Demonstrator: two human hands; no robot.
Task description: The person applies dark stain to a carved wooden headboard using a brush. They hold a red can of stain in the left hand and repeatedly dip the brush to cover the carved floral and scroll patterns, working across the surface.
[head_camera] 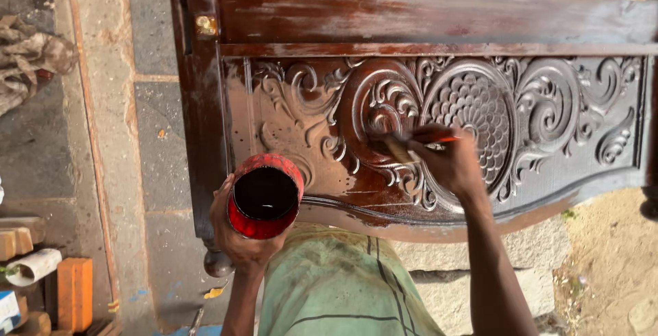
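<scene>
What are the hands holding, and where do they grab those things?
The left hand cups a red tin from below, around its side. The right hand grips a paintbrush by its handle, bristles on the carved wooden panel.

Wet gloss on carved wood, rough stone around it

The carved wooden panel [439,110] shines dark brown and glossy where coated, duller and streaky at its left end. The red can [264,197] holds glossy dark liquid. A brass fitting [205,26] gleams. The stone paving [103,137] looks matt and rough; the green shirt [336,288] is soft cloth.
</scene>
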